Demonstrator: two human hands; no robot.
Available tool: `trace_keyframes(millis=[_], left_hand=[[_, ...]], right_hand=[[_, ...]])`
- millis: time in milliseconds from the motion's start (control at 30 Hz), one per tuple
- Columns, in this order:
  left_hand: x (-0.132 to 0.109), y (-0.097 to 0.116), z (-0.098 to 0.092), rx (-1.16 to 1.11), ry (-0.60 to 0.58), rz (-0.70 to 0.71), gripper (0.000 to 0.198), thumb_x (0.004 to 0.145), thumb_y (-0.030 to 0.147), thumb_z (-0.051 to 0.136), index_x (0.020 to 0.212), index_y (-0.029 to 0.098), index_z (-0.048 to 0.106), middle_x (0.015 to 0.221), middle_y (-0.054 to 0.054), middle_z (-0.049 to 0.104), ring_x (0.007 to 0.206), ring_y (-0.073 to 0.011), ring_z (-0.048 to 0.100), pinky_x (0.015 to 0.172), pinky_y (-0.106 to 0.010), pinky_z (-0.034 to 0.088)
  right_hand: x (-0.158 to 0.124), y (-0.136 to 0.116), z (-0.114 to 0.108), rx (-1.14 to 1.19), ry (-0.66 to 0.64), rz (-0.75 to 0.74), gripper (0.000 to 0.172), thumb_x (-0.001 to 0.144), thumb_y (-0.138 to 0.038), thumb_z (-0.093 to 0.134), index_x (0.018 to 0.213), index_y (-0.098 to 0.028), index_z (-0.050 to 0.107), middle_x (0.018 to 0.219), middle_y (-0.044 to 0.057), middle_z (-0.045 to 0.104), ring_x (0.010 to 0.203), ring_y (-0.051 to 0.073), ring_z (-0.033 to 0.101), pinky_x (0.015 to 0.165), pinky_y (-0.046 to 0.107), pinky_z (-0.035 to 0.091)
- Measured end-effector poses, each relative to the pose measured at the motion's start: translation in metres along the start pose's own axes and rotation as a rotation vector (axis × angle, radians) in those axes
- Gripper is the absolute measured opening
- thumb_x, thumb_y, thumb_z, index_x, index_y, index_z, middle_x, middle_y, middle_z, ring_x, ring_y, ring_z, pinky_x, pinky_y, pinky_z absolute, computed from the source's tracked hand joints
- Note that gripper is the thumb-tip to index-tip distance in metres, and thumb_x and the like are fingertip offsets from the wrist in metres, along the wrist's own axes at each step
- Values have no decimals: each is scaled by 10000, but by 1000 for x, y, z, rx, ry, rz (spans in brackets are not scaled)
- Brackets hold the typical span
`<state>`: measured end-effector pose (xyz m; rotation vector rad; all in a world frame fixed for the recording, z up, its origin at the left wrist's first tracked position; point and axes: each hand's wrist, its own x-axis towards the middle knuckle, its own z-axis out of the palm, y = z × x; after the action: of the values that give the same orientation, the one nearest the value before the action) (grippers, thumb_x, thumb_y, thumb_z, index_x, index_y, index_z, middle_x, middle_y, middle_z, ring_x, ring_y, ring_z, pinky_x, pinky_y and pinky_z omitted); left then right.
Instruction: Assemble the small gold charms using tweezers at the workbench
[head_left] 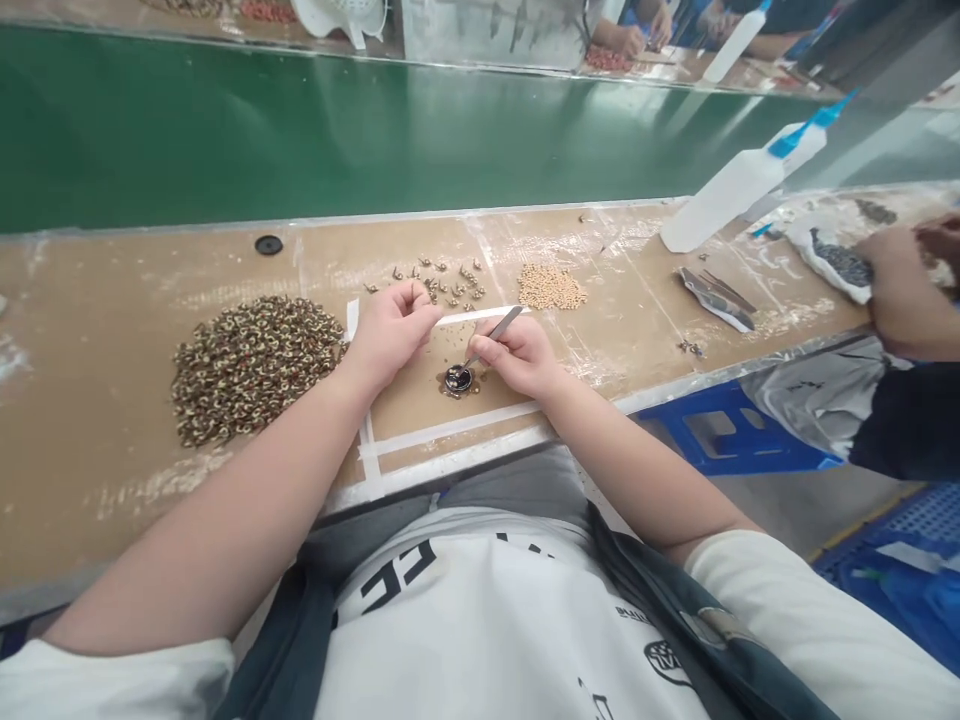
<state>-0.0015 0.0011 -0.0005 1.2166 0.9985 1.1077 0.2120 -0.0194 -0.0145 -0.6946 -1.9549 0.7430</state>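
Shirt front, white with dark lettering, lies nearest me, just below the table edge. White tape marks off a patch of the brown tabletop. Within it sits a small round dish of dark, glossy content, with dark stains around it. My right hand is closed around steel tweezers, their tips at the dish. My left hand is curled, thumb and forefinger close together; cannot tell whether they pinch a piece. Left of that forearm: large heap of small ring-like pieces. Beyond my hands: scattered small metal pieces, and to their right a patch of tan beads. Black disc lies beyond the heap. Far right, a white bottle with blue nozzle leans; past the table runs a green surface. Co-workers' hands show on its far side.
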Motion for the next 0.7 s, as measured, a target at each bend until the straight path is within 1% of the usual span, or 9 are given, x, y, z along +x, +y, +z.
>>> trace_keyframes(millis=[67, 133, 233, 267, 333, 400, 467, 600, 700], left_hand=[[1, 0, 0, -19, -30, 5, 348, 835, 179, 786, 792, 243, 446, 581, 70, 479, 441, -74, 335, 434, -209, 215], [2, -2, 0, -30, -58, 11, 337, 868, 207, 802, 867, 246, 467, 643, 54, 581, 434, -67, 367, 432, -207, 235], [3, -5, -1, 21, -55, 16, 305, 904, 261, 833, 1004, 233, 547, 769, 3, 727, 428, -64, 435, 434, -210, 300], [3, -6, -2, 48, -54, 20, 287, 913, 280, 837, 1025, 219, 580, 811, -22, 763, 431, -65, 455, 437, -214, 327], [3, -7, -3, 96, -65, 38, 241, 942, 330, 827, 993, 183, 642, 892, -72, 815, 445, -65, 486, 452, -224, 381], [2, -7, -4, 127, -70, 58, 252, 970, 373, 804, 920, 157, 684, 943, -100, 836, 451, -63, 499, 466, -230, 410], [1, -7, -5, 147, -60, 74, 266, 985, 390, 790, 911, 142, 730, 971, -106, 846, 449, -61, 503, 473, -232, 413], [2, -6, -6, 167, -47, 90, 294, 1027, 425, 746, 1009, 139, 812, 1021, -116, 852, 451, -66, 512, 484, -240, 419], [4, -9, -6, 175, -59, 70, 246, 1071, 368, 682, 1084, 149, 792, 1077, -115, 847, 464, -71, 538, 505, -245, 435]], right_hand=[[0, 1, 1, -16, -27, 6, 517, 1131, -558, 536, 808, -221, 758, 674, 26, 712, 626, 166, 651, 655, 322, 504], [-1, 1, 1, -13, -49, 8, 506, 1130, -556, 542, 816, -222, 755, 674, 26, 711, 624, 169, 647, 663, 330, 507], [-2, 2, 2, -6, -60, 11, 496, 1124, -560, 556, 814, -224, 751, 681, 28, 708, 627, 173, 639, 675, 340, 508], [-2, 2, 3, -8, -62, 16, 498, 1123, -564, 556, 812, -225, 748, 676, 27, 703, 630, 175, 639, 674, 341, 506], [-2, 3, 3, -21, -71, 26, 504, 1122, -573, 552, 810, -226, 744, 673, 27, 698, 638, 177, 643, 674, 339, 502], [-3, 4, 3, -28, -76, 20, 500, 1123, -560, 559, 802, -221, 738, 671, 26, 695, 638, 174, 643, 671, 335, 494], [-3, 4, 4, -30, -75, 4, 488, 1126, -533, 569, 791, -215, 730, 666, 21, 691, 627, 167, 637, 664, 329, 485], [-2, 6, 4, -22, -74, -14, 478, 1127, -503, 585, 771, -211, 716, 661, 13, 686, 609, 155, 622, 649, 316, 467], [-2, 6, 4, 7, -49, -20, 442, 1124, -464, 606, 787, -205, 727, 649, 7, 681, 595, 146, 615, 649, 311, 465]])
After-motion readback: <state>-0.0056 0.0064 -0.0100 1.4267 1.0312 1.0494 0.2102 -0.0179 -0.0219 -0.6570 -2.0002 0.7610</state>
